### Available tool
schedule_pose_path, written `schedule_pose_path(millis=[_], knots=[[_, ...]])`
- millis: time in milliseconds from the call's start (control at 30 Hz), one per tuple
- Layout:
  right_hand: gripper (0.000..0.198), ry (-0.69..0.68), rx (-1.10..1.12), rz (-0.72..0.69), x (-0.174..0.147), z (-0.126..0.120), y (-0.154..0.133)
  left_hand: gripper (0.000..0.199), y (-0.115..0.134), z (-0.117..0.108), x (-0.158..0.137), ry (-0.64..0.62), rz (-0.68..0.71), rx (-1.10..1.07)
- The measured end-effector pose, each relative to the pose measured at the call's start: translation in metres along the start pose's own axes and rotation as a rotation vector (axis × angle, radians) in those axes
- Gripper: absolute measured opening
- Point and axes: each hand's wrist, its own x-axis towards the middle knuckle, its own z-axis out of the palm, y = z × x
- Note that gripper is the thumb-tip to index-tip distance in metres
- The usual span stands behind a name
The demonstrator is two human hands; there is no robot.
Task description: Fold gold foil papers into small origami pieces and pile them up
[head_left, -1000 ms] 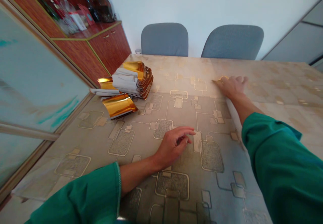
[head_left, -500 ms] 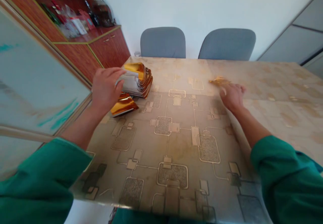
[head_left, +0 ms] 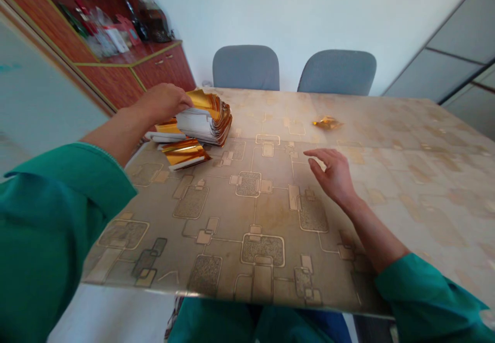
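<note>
On the far left of the table lies a thick stack of gold foil paper sheets (head_left: 209, 107), white on their undersides and curled at the right end. My left hand (head_left: 164, 100) is at the stack's left edge, its fingers bent and closed on a gold foil sheet; the fingertips are partly hidden. Just in front of the stack rests a loose gold foil piece (head_left: 185, 153) with a white edge. My right hand (head_left: 333, 174) hovers over the table, thumb and fingers apart, holding nothing. Beyond it sits a small folded gold foil piece (head_left: 328, 122).
The table (head_left: 266, 214) has a patterned, shiny cover. Two grey chairs (head_left: 246, 67) stand behind it against the wall. A reddish wooden cabinet (head_left: 162, 67) with bottles and bags is at the back left, close to my left arm.
My right hand has let go of the small folded gold foil piece and drawn back toward me and left. My left hand has moved up and inward onto the stack's edge.
</note>
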Motion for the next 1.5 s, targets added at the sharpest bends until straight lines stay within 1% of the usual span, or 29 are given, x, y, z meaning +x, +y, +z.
schedule_pose_path(millis=[33, 67, 133, 167, 233, 267, 333, 400, 433, 500, 600, 700, 800, 900, 1000, 1067, 1133, 1167, 1200, 1267, 1333, 1367, 1433, 1500], knots=[[0.021, -0.005, 0.003, -0.010, 0.000, 0.000, -0.002, 0.025, 0.004, -0.004, -0.004, -0.105, 0.058, 0.041], [0.021, -0.009, 0.005, -0.019, -0.001, 0.001, -0.004, 0.031, 0.009, -0.008, -0.010, -0.102, 0.052, 0.063], [0.021, -0.018, 0.014, -0.036, -0.002, 0.002, -0.006, 0.038, 0.024, -0.013, -0.031, 0.004, -0.006, 0.052], [0.021, -0.023, 0.019, -0.044, -0.003, 0.002, -0.007, 0.039, 0.032, -0.012, -0.045, 0.056, -0.063, 0.037], [0.021, -0.027, 0.029, -0.053, -0.004, 0.002, -0.008, 0.040, 0.047, -0.003, -0.077, 0.061, -0.107, 0.027], [0.021, -0.028, 0.033, -0.055, -0.005, 0.003, -0.008, 0.040, 0.053, 0.004, -0.093, 0.040, -0.106, 0.022], [0.021, -0.038, 0.042, -0.058, -0.005, 0.003, -0.009, 0.041, 0.061, 0.021, -0.122, -0.059, -0.057, -0.008], [0.021, -0.060, 0.053, -0.064, -0.006, 0.004, -0.011, 0.044, 0.063, 0.035, -0.142, -0.144, -0.003, -0.037], [0.021, -0.073, 0.060, -0.068, -0.006, 0.005, -0.012, 0.048, 0.063, 0.040, -0.148, -0.193, -0.010, -0.044], [0.021, -0.092, 0.076, -0.074, -0.006, 0.005, -0.014, 0.054, 0.062, 0.044, -0.156, -0.254, -0.036, -0.087], [0.020, -0.097, 0.100, -0.077, -0.008, 0.004, -0.017, 0.056, 0.060, 0.044, -0.161, -0.297, -0.042, -0.149], [0.021, -0.102, 0.113, -0.075, -0.011, 0.002, -0.020, 0.056, 0.061, 0.043, -0.165, -0.319, -0.039, -0.155], [0.021, -0.120, 0.119, -0.067, -0.014, -0.001, -0.024, 0.051, 0.064, 0.041, -0.165, -0.270, -0.094, -0.169], [0.022, -0.149, 0.127, -0.072, -0.014, -0.002, -0.028, 0.040, 0.069, 0.036, -0.163, -0.188, -0.159, -0.183], [0.022, -0.159, 0.149, -0.084, -0.013, -0.002, -0.031, 0.034, 0.080, 0.026, -0.160, -0.048, -0.286, -0.150], [0.022, -0.152, 0.171, -0.099, -0.013, -0.002, -0.032, 0.030, 0.091, 0.018, -0.160, 0.064, -0.323, -0.167], [0.021, -0.142, 0.193, -0.119, -0.013, -0.002, -0.034, 0.024, 0.104, 0.012, -0.161, 0.179, -0.303, -0.240], [0.022, -0.138, 0.204, -0.132, -0.013, -0.002, -0.036, 0.022, 0.112, 0.010, -0.162, 0.229, -0.270, -0.280], [0.023, -0.131, 0.214, -0.147, -0.013, -0.003, -0.038, 0.019, 0.120, 0.009, -0.163, 0.278, -0.214, -0.310], [0.028, -0.124, 0.240, -0.177, -0.013, -0.003, -0.043, 0.013, 0.140, 0.009, -0.165, 0.331, -0.060, -0.365], [0.033, -0.145, 0.306, -0.158, -0.014, -0.003, -0.049, 0.014, 0.163, 0.011, -0.165, 0.367, 0.087, -0.399], [0.036, -0.175, 0.370, -0.105, -0.014, -0.003, -0.052, 0.014, 0.175, 0.013, -0.164, 0.382, 0.158, -0.402], [0.043, -0.264, 0.555, 0.079, -0.014, -0.002, -0.056, 0.013, 0.202, 0.016, -0.161, 0.423, 0.259, -0.394], [0.050, -0.353, 0.745, 0.259, -0.015, 0.002, -0.056, 0.015, 0.228, 0.018, -0.158, 0.426, 0.355, -0.393]])
